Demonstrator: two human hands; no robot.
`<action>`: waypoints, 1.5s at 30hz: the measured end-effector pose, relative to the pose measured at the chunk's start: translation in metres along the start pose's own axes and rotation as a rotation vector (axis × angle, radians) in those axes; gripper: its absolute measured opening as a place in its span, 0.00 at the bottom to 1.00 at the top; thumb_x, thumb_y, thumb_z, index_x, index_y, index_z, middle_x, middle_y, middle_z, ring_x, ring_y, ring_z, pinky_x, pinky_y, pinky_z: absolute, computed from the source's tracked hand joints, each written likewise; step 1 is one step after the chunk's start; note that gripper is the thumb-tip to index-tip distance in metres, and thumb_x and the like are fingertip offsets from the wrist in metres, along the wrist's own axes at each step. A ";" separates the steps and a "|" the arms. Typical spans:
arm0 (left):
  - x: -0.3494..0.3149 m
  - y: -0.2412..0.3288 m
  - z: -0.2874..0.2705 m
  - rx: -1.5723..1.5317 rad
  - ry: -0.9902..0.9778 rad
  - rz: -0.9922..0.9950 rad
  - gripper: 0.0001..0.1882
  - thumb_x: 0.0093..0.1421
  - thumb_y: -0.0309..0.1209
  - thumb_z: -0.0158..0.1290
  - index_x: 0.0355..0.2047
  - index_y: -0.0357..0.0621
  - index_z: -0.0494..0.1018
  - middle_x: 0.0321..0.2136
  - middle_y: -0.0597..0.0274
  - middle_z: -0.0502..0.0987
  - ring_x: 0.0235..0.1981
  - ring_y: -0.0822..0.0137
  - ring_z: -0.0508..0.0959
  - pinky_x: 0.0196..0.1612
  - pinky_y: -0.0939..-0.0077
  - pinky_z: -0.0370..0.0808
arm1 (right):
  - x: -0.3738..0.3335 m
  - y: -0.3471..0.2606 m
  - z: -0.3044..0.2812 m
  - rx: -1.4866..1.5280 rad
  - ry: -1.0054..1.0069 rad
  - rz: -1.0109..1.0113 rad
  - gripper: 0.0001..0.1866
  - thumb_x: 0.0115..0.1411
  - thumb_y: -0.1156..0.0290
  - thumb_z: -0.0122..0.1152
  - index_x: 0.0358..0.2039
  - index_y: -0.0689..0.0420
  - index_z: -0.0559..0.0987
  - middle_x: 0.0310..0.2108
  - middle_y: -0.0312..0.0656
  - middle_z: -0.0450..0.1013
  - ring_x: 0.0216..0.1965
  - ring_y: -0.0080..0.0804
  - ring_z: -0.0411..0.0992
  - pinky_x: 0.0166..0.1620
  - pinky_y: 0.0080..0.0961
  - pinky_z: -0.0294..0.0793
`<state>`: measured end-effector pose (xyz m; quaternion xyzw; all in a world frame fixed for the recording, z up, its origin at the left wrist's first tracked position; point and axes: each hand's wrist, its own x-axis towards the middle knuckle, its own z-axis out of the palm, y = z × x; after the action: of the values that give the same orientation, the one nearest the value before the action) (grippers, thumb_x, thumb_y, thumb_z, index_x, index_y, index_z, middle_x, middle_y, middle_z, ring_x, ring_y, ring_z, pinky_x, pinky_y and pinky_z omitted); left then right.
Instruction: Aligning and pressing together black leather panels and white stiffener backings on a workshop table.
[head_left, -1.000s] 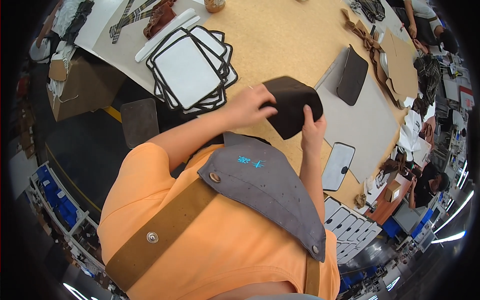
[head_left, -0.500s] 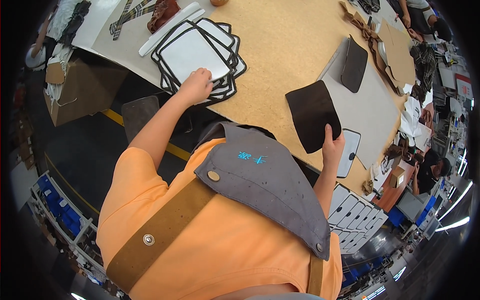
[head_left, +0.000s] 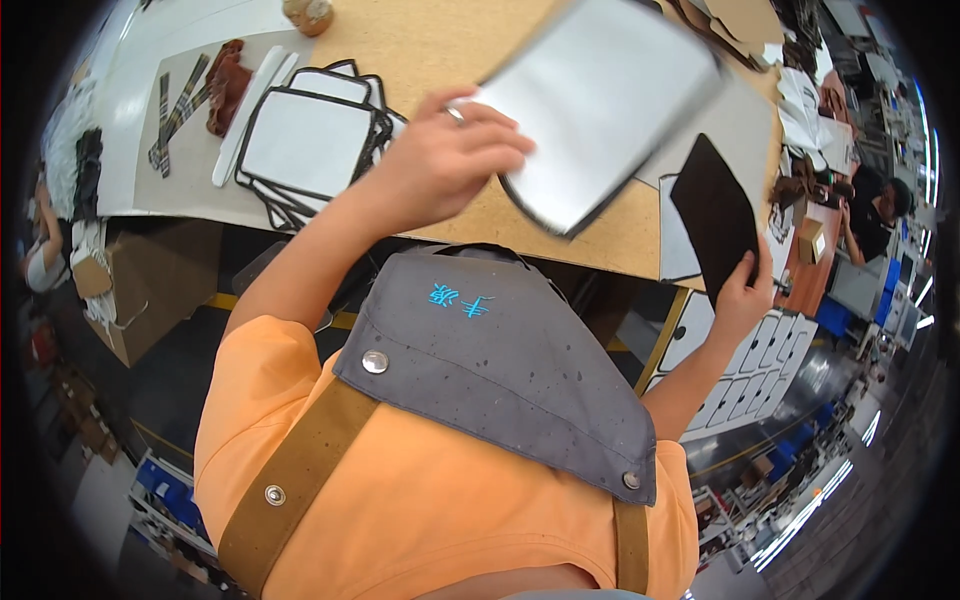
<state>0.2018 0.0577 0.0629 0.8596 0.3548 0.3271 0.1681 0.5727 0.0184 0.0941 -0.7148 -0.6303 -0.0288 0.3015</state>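
Observation:
My left hand (head_left: pixel 455 155), with a ring on one finger, is closed on the edge of a white panel with a black border (head_left: pixel 610 110). The panel is raised over the table and slightly blurred. At the table's right front edge my right hand (head_left: pixel 748 285) pinches a dark brown, leather-like panel (head_left: pixel 712 205), tilted upright. Left of my left hand lies a fanned stack of similar black-edged white panels (head_left: pixel 308 138). Behind the dark panel, another white panel (head_left: pixel 678 240) lies partly hidden on the table corner.
On the left are a white strip (head_left: pixel 250 115), a brown crumpled piece (head_left: pixel 228 90) and plaid strips (head_left: pixel 180 115). A jar (head_left: pixel 307 14) stands at the back. Rows of white panels (head_left: pixel 755 375) stand below the right edge. A cardboard box (head_left: pixel 160 280) is at lower left. Another person (head_left: pixel 880 210) sits at far right.
My left hand has lifted a white panel off the stack and carried it right. My right hand, still holding the dark panel, has moved right. The view has turned to the right.

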 end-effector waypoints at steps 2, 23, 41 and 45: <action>-0.004 -0.016 0.046 -0.035 -0.137 0.092 0.08 0.47 0.19 0.50 0.27 0.46 0.70 0.40 0.75 0.76 0.49 0.68 0.70 0.60 0.62 0.54 | -0.004 -0.002 -0.018 -0.050 0.041 0.057 0.14 0.57 0.82 0.48 0.43 0.62 0.76 0.39 0.47 0.75 0.39 0.34 0.73 0.43 0.24 0.70; -0.060 -0.050 0.122 -1.063 -0.150 -1.170 0.15 0.64 0.33 0.44 0.48 0.39 0.65 0.37 0.67 0.72 0.39 0.77 0.69 0.46 0.82 0.65 | -0.083 -0.026 0.098 0.885 -0.637 0.693 0.11 0.56 0.77 0.57 0.41 0.65 0.73 0.35 0.38 0.73 0.36 0.21 0.70 0.40 0.16 0.69; -0.073 -0.061 0.152 -0.603 -0.042 -1.034 0.13 0.59 0.23 0.49 0.44 0.39 0.62 0.22 0.72 0.64 0.22 0.81 0.64 0.26 0.87 0.63 | -0.105 0.014 0.169 0.971 -0.529 0.962 0.11 0.56 0.77 0.57 0.40 0.63 0.73 0.34 0.38 0.73 0.35 0.20 0.70 0.39 0.15 0.69; -0.070 -0.062 0.149 -0.523 -0.101 -0.998 0.15 0.58 0.23 0.49 0.46 0.43 0.65 0.23 0.69 0.64 0.21 0.80 0.65 0.24 0.86 0.64 | -0.103 0.012 0.174 0.960 -0.514 0.970 0.11 0.57 0.77 0.57 0.41 0.64 0.73 0.34 0.40 0.73 0.34 0.21 0.71 0.38 0.15 0.70</action>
<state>0.2350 0.0413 -0.1095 0.5318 0.6170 0.2434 0.5266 0.5040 0.0085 -0.0958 -0.6869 -0.2368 0.5563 0.4033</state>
